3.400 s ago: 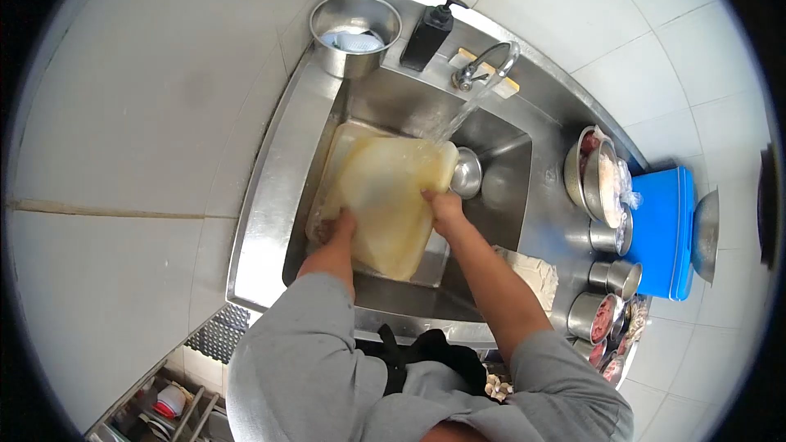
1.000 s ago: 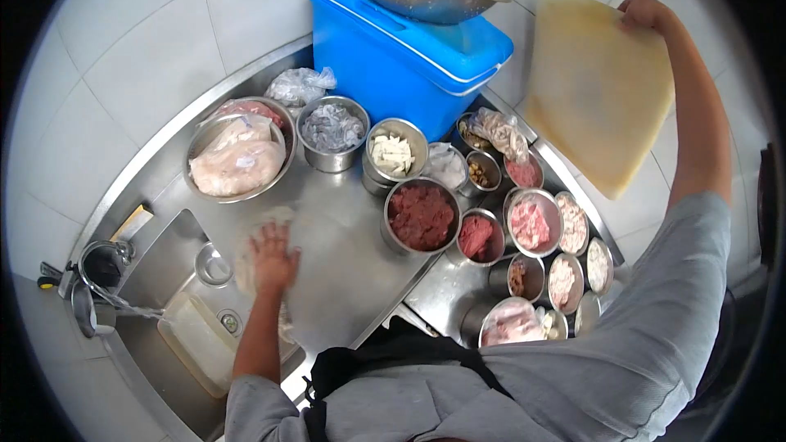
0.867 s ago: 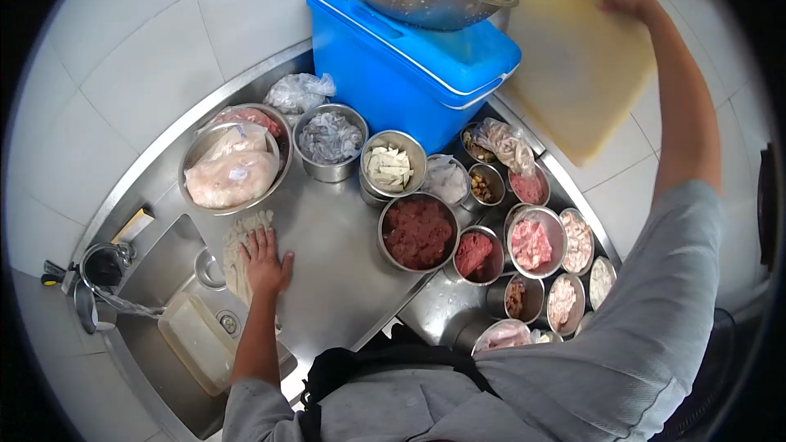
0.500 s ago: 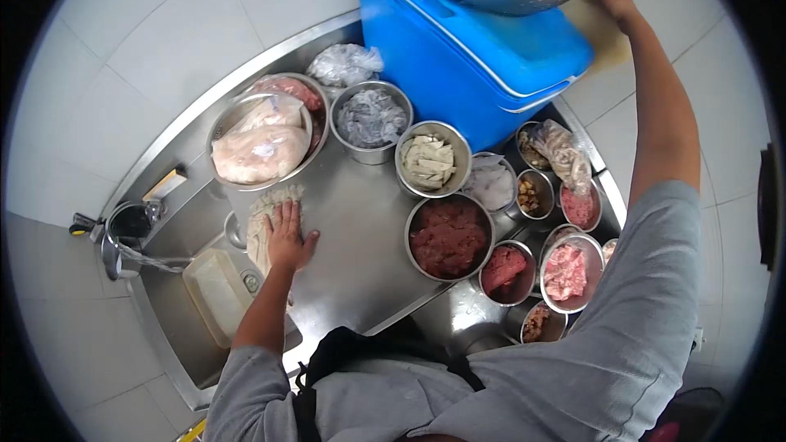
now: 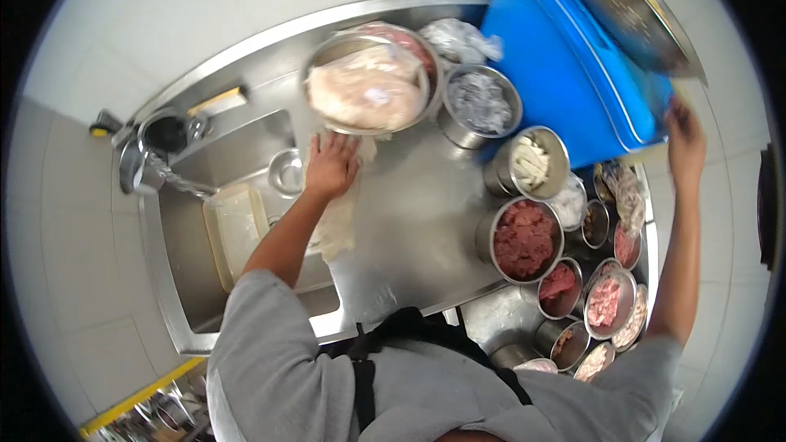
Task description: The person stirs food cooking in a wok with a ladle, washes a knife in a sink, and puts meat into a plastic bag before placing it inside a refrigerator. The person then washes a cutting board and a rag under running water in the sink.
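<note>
My left hand lies flat with its fingers spread on a pale cloth. The cloth is on the steel counter beside the sink, and my fingertips come close to a metal bowl of bagged pale meat. My right hand is at the near right corner of a blue cooler, just under the rim of a large metal colander on the cooler's lid. Blur hides whether those fingers grip anything.
Left of the cloth, a sink holds a plastic tub under running water. Metal pots line the right side, one with dark red ground meat, another with white strips. A pot of plastic bags stands by the cooler.
The view has turned, so the counter appears shifted right. My right hand has dropped from beside the colander rim to the cooler's corner. My left hand remains on the cloth, now nearer the meat bowl.
</note>
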The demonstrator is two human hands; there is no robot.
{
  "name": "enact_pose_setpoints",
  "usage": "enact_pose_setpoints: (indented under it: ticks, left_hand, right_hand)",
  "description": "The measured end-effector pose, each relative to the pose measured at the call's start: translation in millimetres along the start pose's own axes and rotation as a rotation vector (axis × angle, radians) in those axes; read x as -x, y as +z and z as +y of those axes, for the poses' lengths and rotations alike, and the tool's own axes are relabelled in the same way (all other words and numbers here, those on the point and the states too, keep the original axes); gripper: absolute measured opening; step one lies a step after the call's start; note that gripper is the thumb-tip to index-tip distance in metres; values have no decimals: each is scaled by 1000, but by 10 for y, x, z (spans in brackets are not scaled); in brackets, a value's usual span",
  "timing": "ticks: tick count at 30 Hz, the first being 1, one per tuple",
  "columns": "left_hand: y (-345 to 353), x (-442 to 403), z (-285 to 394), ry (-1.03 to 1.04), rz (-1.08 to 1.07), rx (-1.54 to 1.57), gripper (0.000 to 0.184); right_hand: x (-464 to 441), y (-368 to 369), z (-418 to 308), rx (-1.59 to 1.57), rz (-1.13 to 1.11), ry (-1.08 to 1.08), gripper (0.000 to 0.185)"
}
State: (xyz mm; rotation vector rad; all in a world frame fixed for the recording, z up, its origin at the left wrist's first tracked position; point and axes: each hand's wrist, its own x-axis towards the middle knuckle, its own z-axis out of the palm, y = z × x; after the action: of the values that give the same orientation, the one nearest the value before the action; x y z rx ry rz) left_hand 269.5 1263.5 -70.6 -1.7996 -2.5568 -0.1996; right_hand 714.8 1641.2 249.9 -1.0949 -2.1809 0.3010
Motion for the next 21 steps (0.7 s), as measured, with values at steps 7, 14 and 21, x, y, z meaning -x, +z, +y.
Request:
enact_pose_setpoints:
  ticks: [7,14,21]
  left_hand:
    - [638,397,-1774,-981,276,607,37]
    - [472,1425,-2743,-1348,733,2417,30]
    - [22,1845,-2939,-1132,616,2403,33]
  right_hand:
    - [3261,1482,-2028,-212,-855,-63,75]
    - [3950,3435,-2330,381,-488,32,94]
    - [3392,5518,-4750,-507,-698,44,71]
